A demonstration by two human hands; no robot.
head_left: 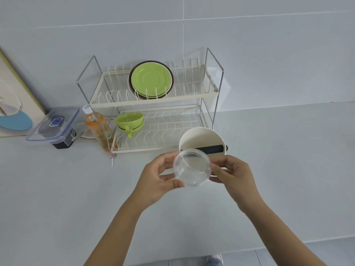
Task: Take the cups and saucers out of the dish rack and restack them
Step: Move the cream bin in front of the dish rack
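A clear glass cup (192, 167) is held above the counter between both hands. My left hand (159, 179) grips its left side with thumb and fingers. My right hand (233, 174) pinches its right rim. Behind it, a white two-tier dish rack (153, 101) stands against the wall. Its upper tier holds green saucers (150, 79) upright in front of a brown one. On the lower tier's left, two green cups (130, 121) are stacked together.
A white bowl (201, 140) with a dark handle (211, 148) across it stands just behind the glass cup. Left of the rack are an orange bottle (97, 127), a lidded plastic container (54, 125) and a leaning picture (13, 96). The counter's front edge runs low right.
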